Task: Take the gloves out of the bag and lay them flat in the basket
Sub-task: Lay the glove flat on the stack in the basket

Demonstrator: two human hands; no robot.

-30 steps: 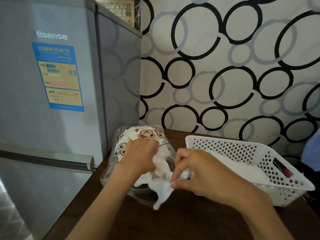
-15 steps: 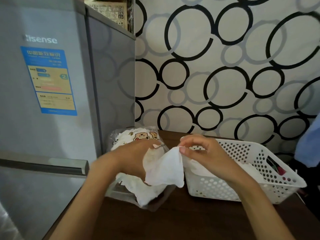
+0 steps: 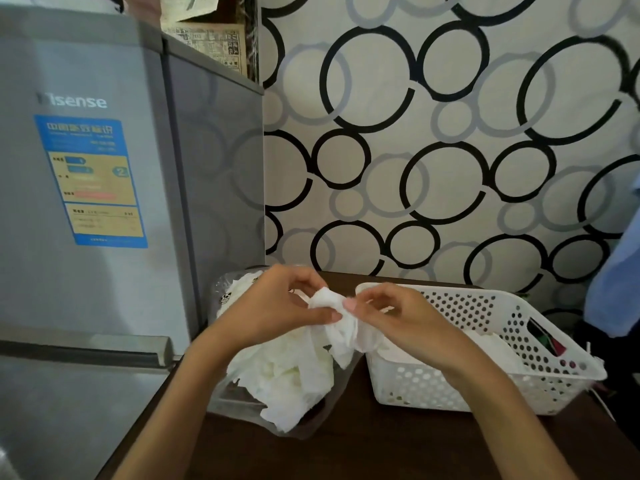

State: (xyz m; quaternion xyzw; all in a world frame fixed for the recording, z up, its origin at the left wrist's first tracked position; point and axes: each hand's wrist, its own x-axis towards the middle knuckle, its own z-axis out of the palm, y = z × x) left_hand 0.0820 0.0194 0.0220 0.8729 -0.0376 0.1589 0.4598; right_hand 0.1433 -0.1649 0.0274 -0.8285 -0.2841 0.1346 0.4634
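A thin white glove point(image 3: 337, 323) hangs crumpled between my two hands, above the gap between bag and basket. My left hand point(image 3: 277, 310) pinches its upper left part with thumb and fingers. My right hand point(image 3: 398, 317) pinches its right part. Below them lies the clear plastic bag point(image 3: 242, 403) with cartoon print, and more white gloves point(image 3: 284, 379) spill out of its open mouth. The white perforated basket point(image 3: 519, 386) stands to the right of the bag, with white gloves point(image 3: 491, 344) lying inside.
Everything sits on a dark brown table point(image 3: 381, 445). A grey fridge point(image 3: 104, 202) stands close on the left, right beside the bag. A wall with black and grey circles point(image 3: 450, 150) is behind. Blue cloth point(image 3: 616, 278) hangs at the right edge.
Both hands lifted one glove out of the bag's mouth. It was spread open half a second ago; now it is bunched between my hands.
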